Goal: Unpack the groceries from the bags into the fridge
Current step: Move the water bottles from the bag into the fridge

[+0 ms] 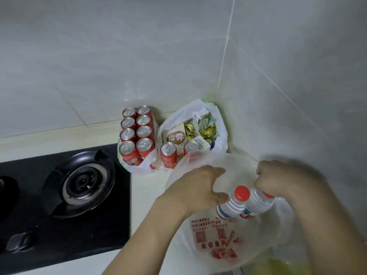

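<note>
A: Where are the hands?

B: Both are at the nearest bag [222, 241], a thin translucent plastic one with red print, at the front right of the counter [145, 195]. The left hand [195, 188] lies on the bag's left side, fingers fairly straight, thumb close beside a water bottle [233, 204]. I cannot tell whether it pinches the plastic or only presses it.

A: And the right?

B: The right hand [278, 180] has its fingers curled over the top of a second bottle [258, 203], covering most of its red cap. The first bottle's red cap is fully in view, and the two bottles lie touching, necks poking out of the bag's mouth.

A: What else is waiting?

B: Two more white bags against the back wall [178, 56]. The one in the back right corner [220, 124] holds two red cans, a cream carton with brown lettering [174, 137], gold-wrapped sweets [206, 132] and small drink boxes. Just left of it, another bag [139, 167] holds eight red cans [137, 133] upright in two rows.

A: Anything on the left?

B: A black gas hob [65, 195] is set into the counter, its burner ring near the can bag.
</note>
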Action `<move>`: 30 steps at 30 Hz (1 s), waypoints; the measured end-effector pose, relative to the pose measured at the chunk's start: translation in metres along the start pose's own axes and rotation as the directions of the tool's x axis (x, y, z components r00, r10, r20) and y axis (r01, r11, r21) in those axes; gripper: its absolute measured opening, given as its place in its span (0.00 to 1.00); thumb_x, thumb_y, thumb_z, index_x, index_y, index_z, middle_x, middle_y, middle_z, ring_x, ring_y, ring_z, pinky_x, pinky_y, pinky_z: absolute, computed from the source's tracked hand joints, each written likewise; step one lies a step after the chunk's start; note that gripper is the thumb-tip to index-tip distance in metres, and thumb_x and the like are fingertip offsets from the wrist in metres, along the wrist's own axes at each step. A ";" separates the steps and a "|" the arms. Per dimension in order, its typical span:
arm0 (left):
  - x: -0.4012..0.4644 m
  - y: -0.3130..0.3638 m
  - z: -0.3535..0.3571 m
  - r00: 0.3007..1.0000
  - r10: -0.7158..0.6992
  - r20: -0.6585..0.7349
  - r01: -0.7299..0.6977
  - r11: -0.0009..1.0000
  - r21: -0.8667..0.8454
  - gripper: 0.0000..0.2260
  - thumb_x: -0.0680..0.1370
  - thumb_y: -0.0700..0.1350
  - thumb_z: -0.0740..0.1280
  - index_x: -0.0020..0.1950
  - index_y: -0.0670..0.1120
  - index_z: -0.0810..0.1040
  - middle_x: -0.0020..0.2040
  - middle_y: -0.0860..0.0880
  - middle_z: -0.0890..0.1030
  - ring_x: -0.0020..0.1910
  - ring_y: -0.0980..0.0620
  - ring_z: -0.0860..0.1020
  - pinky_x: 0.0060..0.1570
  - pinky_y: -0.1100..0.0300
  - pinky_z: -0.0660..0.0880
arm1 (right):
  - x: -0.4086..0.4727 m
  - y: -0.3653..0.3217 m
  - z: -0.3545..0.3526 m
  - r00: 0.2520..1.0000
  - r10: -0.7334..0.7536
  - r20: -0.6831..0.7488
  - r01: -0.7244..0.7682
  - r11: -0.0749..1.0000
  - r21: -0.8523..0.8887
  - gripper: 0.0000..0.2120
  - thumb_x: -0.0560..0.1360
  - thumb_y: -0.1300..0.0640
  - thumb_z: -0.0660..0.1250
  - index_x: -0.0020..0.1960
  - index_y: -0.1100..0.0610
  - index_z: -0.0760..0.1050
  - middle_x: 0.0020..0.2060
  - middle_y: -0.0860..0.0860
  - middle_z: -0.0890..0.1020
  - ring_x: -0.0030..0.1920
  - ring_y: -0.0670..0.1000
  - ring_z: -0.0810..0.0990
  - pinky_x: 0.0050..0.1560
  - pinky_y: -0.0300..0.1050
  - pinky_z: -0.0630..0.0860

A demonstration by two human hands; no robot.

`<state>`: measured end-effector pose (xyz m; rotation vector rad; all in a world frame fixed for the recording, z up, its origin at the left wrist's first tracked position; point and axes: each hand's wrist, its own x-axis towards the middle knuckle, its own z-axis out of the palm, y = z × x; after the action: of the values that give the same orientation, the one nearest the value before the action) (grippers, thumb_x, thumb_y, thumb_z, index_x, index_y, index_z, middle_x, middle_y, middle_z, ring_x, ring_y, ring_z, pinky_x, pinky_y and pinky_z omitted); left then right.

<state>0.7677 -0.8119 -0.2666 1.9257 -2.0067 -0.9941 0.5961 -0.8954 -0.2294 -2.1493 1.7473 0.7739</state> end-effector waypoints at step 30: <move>0.011 -0.043 0.058 0.940 -0.143 -0.311 -0.039 0.858 -0.512 0.07 0.78 0.53 0.68 0.55 0.54 0.76 0.50 0.59 0.81 0.53 0.59 0.79 0.58 0.55 0.76 | 0.045 -0.013 0.065 0.908 -0.135 -0.396 0.338 0.796 0.503 0.18 0.78 0.45 0.64 0.63 0.53 0.72 0.56 0.50 0.78 0.57 0.54 0.76 0.52 0.44 0.69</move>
<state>0.7688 -0.8001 -0.3384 1.7126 -1.3331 -0.9975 0.5995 -0.8957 -0.3090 -2.0843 1.5309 -0.1961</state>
